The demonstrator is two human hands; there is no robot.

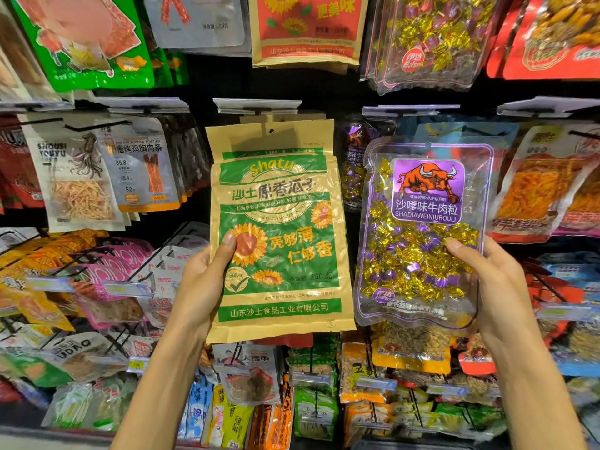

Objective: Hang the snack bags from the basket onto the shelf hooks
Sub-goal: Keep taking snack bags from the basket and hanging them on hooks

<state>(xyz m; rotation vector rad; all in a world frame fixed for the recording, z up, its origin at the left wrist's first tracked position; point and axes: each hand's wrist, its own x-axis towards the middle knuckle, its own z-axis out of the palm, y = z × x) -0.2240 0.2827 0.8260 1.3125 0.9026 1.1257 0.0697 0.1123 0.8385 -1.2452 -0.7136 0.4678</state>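
Gripping a flat, crinkled kraft-paper sunflower seed bag (279,228) at its lower left edge, the left hand (203,280) lifts it before the hooks; right hand (487,280) clasps a glossy clear pouch (422,235) of foil-wrapped candies beside it.

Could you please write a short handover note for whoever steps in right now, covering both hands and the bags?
Left hand: grips the green and tan sunflower seed bag by its left edge, raised before the shelf.
Right hand: grips the clear purple beef candy bag by its right edge.
Done: cannot tell; the shelf hooks already carry many bags. The basket is out of view.
Left: whether either held bag is on its hook is unclear; seat both, the seed bag by its top hole.
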